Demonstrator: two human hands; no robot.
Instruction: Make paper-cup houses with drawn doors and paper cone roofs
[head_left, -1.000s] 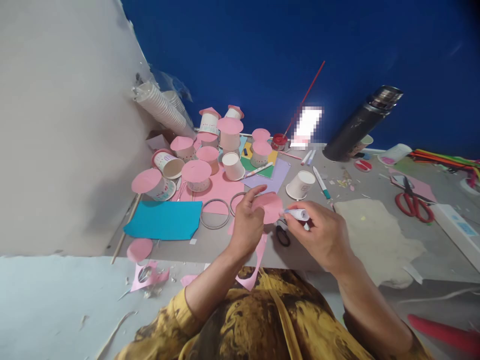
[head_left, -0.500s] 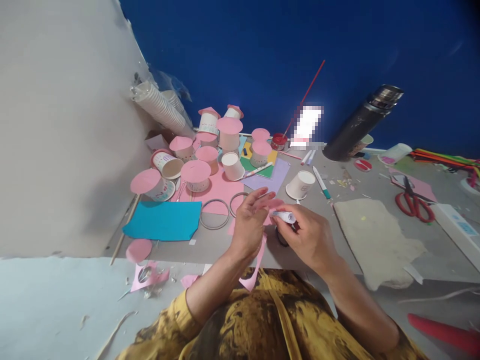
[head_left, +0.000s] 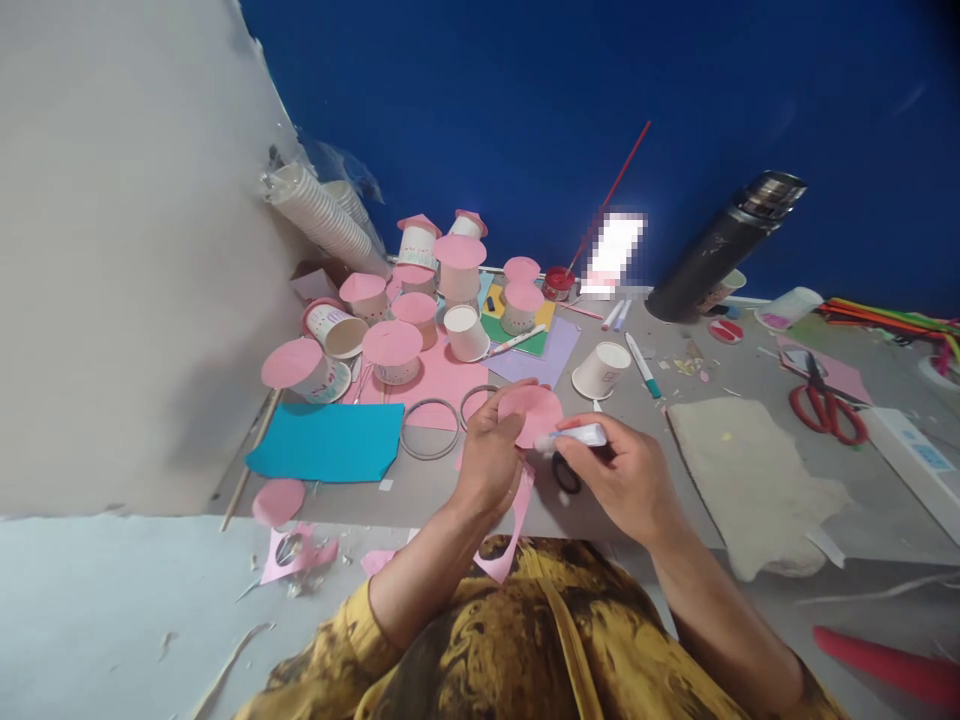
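My left hand [head_left: 491, 450] is closed on a pink paper circle [head_left: 536, 412], thumb on its face and fingers behind it. My right hand [head_left: 626, 478] grips a small white tube [head_left: 586, 434] with faint print. The tube's pale tip meets the circle's lower right edge; I cannot tell what, if anything, comes out. Under my right fingers a dark ring-like handle [head_left: 566, 473] partly shows. A pink paper offcut [head_left: 517, 535] hangs at the table edge below my left hand. Beyond my hands an upturned white paper cup [head_left: 600, 370] stands.
Several paper cups with pink tops [head_left: 392, 345] crowd the back left. A blue sheet [head_left: 326, 442] and a metal ring [head_left: 430, 430] lie left of my hands. Rightward are a green-tipped marker [head_left: 643, 365], a pale cloth [head_left: 750, 480], red scissors [head_left: 829, 405] and a black flask [head_left: 712, 250].
The pink circle has turned from nearly edge-on to face me. My right hand has shifted slightly right and down, and the tube now points left toward the circle's edge.
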